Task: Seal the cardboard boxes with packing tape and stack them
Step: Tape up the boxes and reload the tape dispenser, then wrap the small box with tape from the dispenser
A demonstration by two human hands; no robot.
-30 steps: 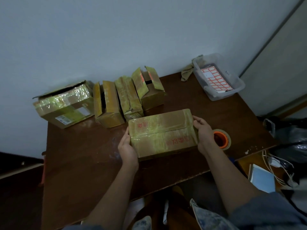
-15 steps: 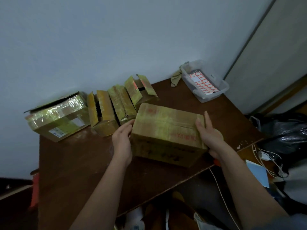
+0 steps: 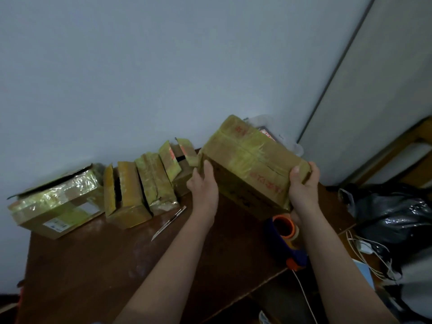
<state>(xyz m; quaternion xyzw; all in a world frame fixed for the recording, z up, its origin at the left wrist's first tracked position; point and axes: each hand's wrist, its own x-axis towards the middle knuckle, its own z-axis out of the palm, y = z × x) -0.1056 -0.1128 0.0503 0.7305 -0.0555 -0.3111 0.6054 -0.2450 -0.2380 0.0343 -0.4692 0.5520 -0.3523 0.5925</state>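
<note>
Here, from the head view: taped cardboard box [image 3: 252,164] held tilted above the brown table [image 3: 93,265], left hand [image 3: 203,183] gripping its left end, right hand [image 3: 304,183] curled round its right end. Directly beneath the box, tape dispenser [image 3: 284,232]; left of the box, four more boxes [image 3: 128,192] along the wall.

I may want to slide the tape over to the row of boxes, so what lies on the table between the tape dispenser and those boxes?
In the head view, a utility knife and the left forearm lie between the tape dispenser and the row of boxes.
</note>
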